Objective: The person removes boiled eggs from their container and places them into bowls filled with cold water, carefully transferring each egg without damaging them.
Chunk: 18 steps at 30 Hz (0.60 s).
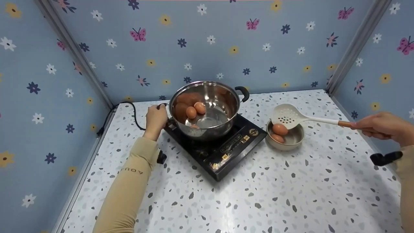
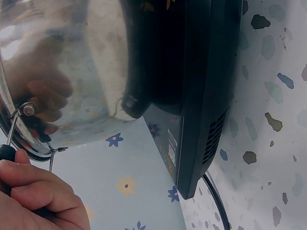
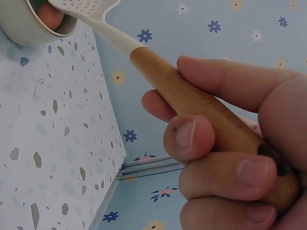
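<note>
Slotted spoon [image 1: 310, 118] in white, with a wooden grip [image 3: 153, 72], is held out over a small pale bowl [image 1: 283, 147]; taking 12 o'clock as the back wall in the head view, its perforated head sits at the bowl's 12 o'clock and its handle runs out to 3 o'clock. There the right hand [image 1: 385, 127] grasps the wooden grip, with 3 fingers curled round it and the thumb laid along it. 2 brown eggs [image 1: 280, 129] are at the bowl's 9 to 10 o'clock side, 1 overlapping the spoon's near edge in view; whether it touches the spoon, I cannot tell.

From the bowl, a shiny steel pot [image 1: 216, 131] stands at 9 to 10 o'clock, upright on a black cooker [image 1: 237, 145] whose printed panel lies at the pot's 5 o'clock. Inside are 2 more eggs [image 1: 195, 110], close together toward 9 o'clock; a 3rd brown shape at 7 o'clock is mostly hidden by the rim. The left hand [image 1: 156, 118] grips the pot's black handle [image 2: 6, 152] at 9 o'clock, while the opposite handle [image 1: 246, 93] juts out at 2 o'clock.

At the pot's 9 o'clock, beyond the left hand, a black cord [image 1: 134, 113] curves across the speckled table [image 1: 258, 197].
</note>
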Tool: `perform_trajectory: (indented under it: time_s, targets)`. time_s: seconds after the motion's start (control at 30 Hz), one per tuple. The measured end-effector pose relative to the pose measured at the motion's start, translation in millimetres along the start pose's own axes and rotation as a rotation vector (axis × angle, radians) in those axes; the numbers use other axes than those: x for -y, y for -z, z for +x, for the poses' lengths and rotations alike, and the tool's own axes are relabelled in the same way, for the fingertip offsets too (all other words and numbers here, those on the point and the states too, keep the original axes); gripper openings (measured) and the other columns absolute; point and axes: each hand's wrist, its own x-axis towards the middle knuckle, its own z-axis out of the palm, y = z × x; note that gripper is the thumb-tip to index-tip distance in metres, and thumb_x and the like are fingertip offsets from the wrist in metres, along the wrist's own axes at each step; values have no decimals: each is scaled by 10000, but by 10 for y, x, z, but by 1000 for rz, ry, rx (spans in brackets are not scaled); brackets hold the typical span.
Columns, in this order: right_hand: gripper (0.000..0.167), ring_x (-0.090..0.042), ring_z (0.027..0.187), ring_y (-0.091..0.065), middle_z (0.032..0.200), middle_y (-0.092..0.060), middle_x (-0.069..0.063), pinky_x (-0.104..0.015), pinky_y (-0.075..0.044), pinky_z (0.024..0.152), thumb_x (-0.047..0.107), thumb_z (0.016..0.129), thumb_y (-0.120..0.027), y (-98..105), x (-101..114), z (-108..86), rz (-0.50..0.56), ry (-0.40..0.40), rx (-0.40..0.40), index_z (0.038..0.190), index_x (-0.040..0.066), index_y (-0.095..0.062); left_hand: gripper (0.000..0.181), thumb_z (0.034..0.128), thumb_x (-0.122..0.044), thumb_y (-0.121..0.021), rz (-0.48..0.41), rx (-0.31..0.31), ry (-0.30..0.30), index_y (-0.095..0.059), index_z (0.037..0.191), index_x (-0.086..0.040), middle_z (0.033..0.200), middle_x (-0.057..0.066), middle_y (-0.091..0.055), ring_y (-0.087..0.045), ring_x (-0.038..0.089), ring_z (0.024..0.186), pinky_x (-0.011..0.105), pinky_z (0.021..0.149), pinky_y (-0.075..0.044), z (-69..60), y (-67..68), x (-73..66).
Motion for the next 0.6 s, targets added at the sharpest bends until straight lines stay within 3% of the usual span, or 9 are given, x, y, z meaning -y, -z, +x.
perform_trajectory:
  time_s: [0.17,0.27,0.43,0.6]
  targets:
    - [351,-92,485,-421,666,-566,42,-312,-418,508,399,1108,-609,-1,8,-8,32,1,-32,1060,122,-818,322,1162,-268,-379,-2,-5,-9,-490,917,-91,859,106,-469,-464,252,742,361,699,-402,1,-1,-7]
    - [327,-89,483,-419,669,-566,43,-307,-415,502,381,1110,-611,-6,13,3,56,13,-40,1082,137,-827,340,1160,-273,-379,4,-7,-10,-544,977,-39,913,142,-513,-503,286,794,371,727,-412,-6,-5,-5]
    - [262,-81,478,-401,656,-551,54,-301,-410,497,346,1116,-613,-26,51,29,113,50,-39,1002,265,-834,400,1158,-277,-372,23,-7,-11,-609,1144,45,1024,196,-573,-559,337,906,364,762,-423,-12,-4,1]
    - [301,-72,462,-385,653,-562,63,-304,-393,469,338,1125,-611,-44,116,38,155,93,-55,911,424,-805,346,1153,-279,-376,15,-11,-14,-548,969,-42,893,133,-513,-507,286,785,355,708,-409,-4,-4,12]
